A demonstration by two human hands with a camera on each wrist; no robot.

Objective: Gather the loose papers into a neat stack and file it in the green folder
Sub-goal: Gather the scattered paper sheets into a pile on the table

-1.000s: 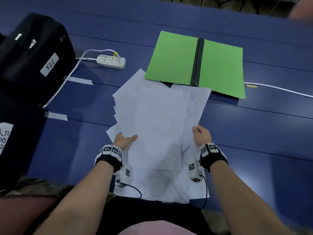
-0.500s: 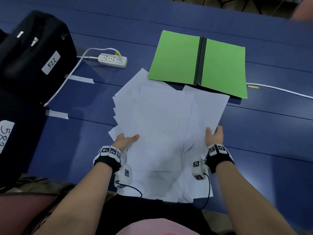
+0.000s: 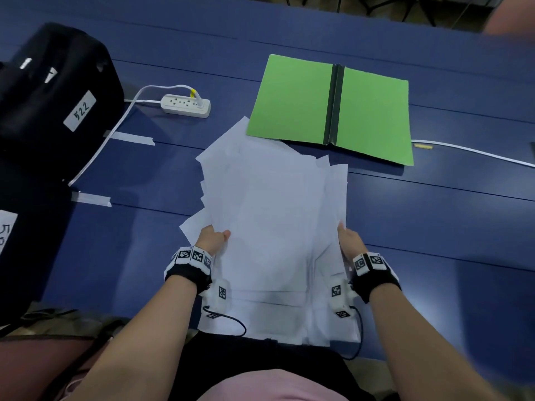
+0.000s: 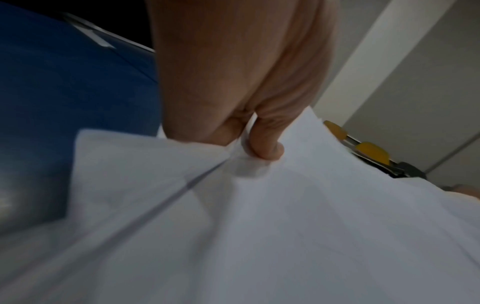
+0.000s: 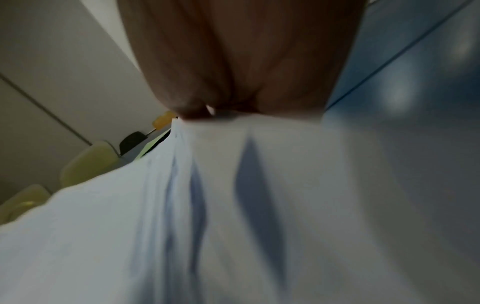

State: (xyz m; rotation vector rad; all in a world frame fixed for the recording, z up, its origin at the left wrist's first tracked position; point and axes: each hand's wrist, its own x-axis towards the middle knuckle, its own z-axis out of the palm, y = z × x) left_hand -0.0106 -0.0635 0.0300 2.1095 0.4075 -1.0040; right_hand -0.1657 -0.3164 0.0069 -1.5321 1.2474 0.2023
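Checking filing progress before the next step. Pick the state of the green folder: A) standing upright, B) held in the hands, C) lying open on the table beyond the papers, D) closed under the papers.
C: the green folder lies open and flat on the blue table, past the far edge of the loose papers.

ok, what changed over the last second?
The right hand swung a sheet out right, then pressed it back in against the loose white papers, narrowing the pile. The left hand still pinches the left edge. The open green folder hasn't moved.
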